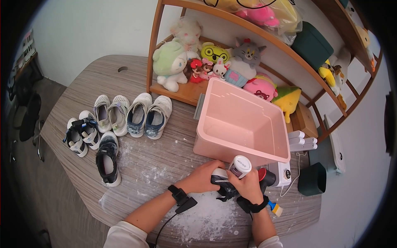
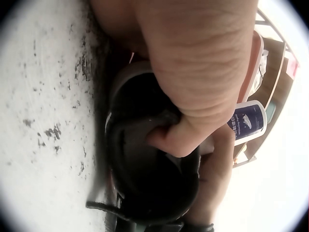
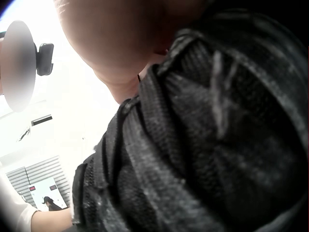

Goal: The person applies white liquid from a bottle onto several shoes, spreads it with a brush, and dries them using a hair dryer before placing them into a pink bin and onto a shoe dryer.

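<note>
A black shoe [image 1: 226, 191] with a white toe is close over the powder-dusted table, in front of the pink bin. My left hand [image 1: 204, 177] grips it, and the left wrist view shows the thumb reaching into the shoe's opening [image 2: 145, 212]. A white bottle [image 1: 241, 164] with a dark blue label stands against the shoe's far side, its round white end facing up. My right hand [image 1: 248, 187] holds this bottle, with its lower part hidden behind hand and shoe. Dark woven straps [image 3: 159, 125] of the shoe fill most of the right wrist view.
The pink bin [image 1: 244, 153] stands just beyond the hands. Several shoes [image 1: 155, 118] stand at the left, with one black shoe [image 1: 108, 161] nearer. A blue-handled brush [image 1: 276, 208] and a red-and-black object [image 1: 268, 177] lie right. Behind rises a wooden shelf [image 1: 178, 94] of plush toys.
</note>
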{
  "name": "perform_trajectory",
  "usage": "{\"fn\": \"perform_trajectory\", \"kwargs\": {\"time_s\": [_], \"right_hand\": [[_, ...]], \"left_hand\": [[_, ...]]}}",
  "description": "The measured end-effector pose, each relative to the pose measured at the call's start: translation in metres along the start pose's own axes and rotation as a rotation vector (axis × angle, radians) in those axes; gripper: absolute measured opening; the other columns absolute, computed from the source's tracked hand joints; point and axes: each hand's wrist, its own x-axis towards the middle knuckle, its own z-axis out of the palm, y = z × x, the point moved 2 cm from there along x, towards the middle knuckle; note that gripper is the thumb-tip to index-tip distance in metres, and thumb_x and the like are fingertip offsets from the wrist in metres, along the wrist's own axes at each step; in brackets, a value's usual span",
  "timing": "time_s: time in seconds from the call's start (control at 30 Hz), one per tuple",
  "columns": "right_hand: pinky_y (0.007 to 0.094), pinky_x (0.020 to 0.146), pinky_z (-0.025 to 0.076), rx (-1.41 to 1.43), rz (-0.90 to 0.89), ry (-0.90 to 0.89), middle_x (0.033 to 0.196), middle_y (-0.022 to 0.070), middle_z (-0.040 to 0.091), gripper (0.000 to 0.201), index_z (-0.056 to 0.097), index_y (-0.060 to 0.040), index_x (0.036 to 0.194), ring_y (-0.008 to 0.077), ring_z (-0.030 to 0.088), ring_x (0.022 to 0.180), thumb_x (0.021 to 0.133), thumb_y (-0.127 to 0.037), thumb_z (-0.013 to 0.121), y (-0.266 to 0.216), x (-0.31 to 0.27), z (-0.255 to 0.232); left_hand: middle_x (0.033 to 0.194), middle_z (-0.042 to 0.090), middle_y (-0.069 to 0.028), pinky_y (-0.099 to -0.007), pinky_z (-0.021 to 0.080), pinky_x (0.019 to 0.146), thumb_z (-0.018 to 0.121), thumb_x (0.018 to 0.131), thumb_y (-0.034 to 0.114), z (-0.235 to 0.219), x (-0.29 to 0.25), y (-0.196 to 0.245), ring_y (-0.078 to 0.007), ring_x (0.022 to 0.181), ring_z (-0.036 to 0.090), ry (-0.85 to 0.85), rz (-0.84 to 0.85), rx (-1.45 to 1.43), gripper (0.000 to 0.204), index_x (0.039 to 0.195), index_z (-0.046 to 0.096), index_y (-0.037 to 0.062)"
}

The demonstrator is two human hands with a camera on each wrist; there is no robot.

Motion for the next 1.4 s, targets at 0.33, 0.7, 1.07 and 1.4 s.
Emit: {"fn": "perform_trajectory", "kwargs": {"time_s": [0.33,0.7,1.07,1.4], "right_hand": [[0.0330,0.079,0.057,0.420,0.095,-0.003,0.094,0.0156,0.074,0.029,0.069,0.0020,0.106,0.0209,0.073,0.085,0.083,-0.012,0.080,-0.015,0.000,0.022],[0.0294,0.079,0.056,0.405,0.123,-0.011,0.093,0.0063,0.073,0.027,0.069,0.0011,0.107,0.0102,0.066,0.085,0.085,-0.009,0.080,-0.025,0.008,0.031],[0.0275,0.079,0.053,0.440,0.196,0.034,0.099,0.0039,0.069,0.026,0.066,0.0011,0.111,0.0110,0.064,0.089,0.087,-0.004,0.075,-0.010,-0.002,0.022],[0.0279,0.070,0.054,0.306,0.237,0.187,0.089,0.0038,0.069,0.024,0.066,0.0020,0.103,0.0111,0.065,0.078,0.083,-0.005,0.078,0.012,-0.017,-0.011]], "left_hand": [[0.125,0.062,-0.0201,-0.0453,0.051,0.099,0.085,0.066,0.012,0.000,0.000,-0.001,-0.0402,0.119,0.061,0.000,-0.038,0.067,0.069,0.126,0.052,0.0046],[0.126,0.063,-0.0279,-0.0475,0.052,0.094,0.084,0.072,0.015,-0.001,0.000,-0.008,-0.0462,0.118,0.062,0.018,-0.141,-0.129,0.078,0.134,0.038,0.0045],[0.122,0.062,-0.0252,-0.0471,0.051,0.093,0.082,0.072,0.013,-0.002,0.000,-0.003,-0.0463,0.116,0.063,0.027,-0.112,-0.071,0.069,0.125,0.040,0.0048],[0.118,0.062,-0.0181,-0.0411,0.052,0.094,0.083,0.070,0.009,-0.001,0.000,-0.002,-0.0349,0.112,0.065,0.016,-0.132,-0.099,0.071,0.128,0.041,0.0079]]}}
